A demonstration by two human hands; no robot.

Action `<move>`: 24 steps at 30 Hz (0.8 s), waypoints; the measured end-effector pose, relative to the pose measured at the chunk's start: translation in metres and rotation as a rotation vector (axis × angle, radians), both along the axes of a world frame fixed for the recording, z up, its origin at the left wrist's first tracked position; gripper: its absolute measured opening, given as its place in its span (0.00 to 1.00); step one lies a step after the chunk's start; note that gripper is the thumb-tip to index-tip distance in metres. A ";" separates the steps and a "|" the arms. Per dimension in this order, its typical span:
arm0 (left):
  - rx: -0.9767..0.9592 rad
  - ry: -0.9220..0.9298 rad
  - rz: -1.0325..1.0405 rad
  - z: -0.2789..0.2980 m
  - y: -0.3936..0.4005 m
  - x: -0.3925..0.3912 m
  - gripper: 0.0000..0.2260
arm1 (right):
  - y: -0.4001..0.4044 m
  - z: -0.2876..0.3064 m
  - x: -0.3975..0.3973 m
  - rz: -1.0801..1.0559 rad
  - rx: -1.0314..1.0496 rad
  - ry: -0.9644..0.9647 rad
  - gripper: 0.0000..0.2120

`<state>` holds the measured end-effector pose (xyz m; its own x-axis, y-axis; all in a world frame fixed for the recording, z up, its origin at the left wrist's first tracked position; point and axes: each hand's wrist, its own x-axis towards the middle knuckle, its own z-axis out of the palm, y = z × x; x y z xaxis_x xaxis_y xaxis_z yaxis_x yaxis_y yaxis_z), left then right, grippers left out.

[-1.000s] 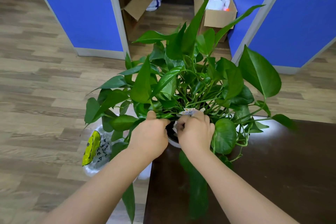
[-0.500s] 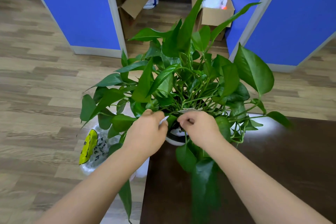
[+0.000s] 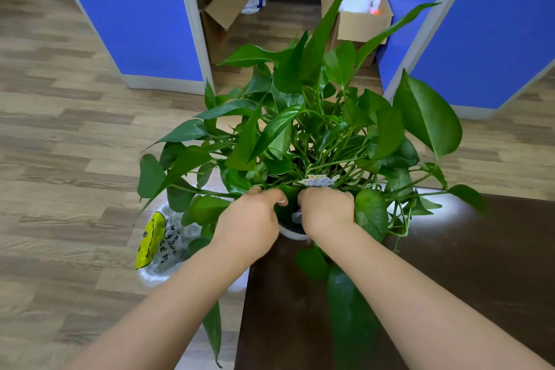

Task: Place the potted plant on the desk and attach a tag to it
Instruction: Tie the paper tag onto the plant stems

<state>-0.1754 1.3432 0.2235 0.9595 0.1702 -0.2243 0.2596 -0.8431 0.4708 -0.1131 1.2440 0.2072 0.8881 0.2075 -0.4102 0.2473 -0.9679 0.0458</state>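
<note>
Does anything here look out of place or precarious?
The white pot stands right at the corner of the dark desk, its leaves hanging out over the floor. Nothing looks spilled or broken.

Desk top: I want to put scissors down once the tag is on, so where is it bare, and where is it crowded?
The dark desk is bare right of the right forearm, out toward its far right corner. The near left corner is crowded: the white pot, trailing leaves, both hands and the tag.
</note>
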 end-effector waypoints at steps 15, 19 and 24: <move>-0.048 -0.023 0.017 -0.005 -0.004 0.001 0.18 | 0.001 -0.008 0.000 0.033 0.023 -0.041 0.11; -0.041 -0.015 0.015 -0.004 -0.004 0.000 0.18 | -0.002 -0.007 -0.002 0.059 0.046 -0.027 0.13; -0.047 -0.007 0.022 -0.001 -0.004 -0.001 0.17 | -0.021 0.001 -0.011 0.047 0.324 -0.085 0.09</move>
<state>-0.1762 1.3388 0.2227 0.9572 0.1805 -0.2262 0.2745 -0.8140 0.5120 -0.1245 1.2226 0.2081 0.9027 0.3562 -0.2415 0.3003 -0.9233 -0.2397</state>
